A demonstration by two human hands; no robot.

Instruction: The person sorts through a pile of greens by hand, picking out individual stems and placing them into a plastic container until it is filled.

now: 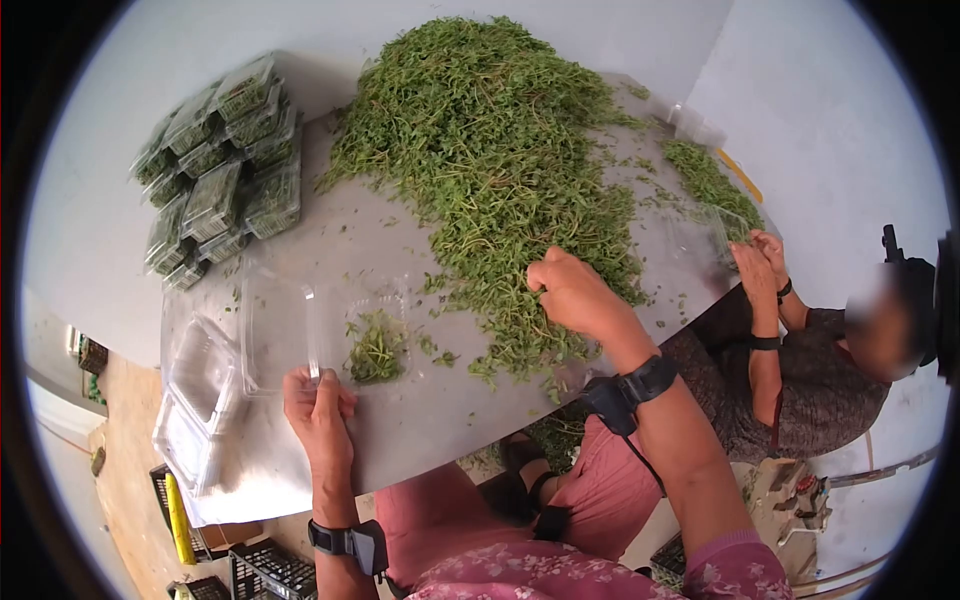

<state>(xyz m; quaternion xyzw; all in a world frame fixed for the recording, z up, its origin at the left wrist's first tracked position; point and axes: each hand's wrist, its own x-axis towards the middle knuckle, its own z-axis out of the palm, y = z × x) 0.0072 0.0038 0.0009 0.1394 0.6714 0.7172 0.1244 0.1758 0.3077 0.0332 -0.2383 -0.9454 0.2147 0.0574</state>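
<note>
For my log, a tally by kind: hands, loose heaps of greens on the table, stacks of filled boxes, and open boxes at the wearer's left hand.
Wearer's hands: 2 (left hand, right hand)
Co-worker's hands: 2
Heaps of greens: 2 (large heap, small heap)
Stack of filled boxes: 1
Open box: 1
Total: 8

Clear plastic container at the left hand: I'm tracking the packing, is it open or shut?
Open: the container lies with its halves spread side by side, a small clump of greens in one.
</note>
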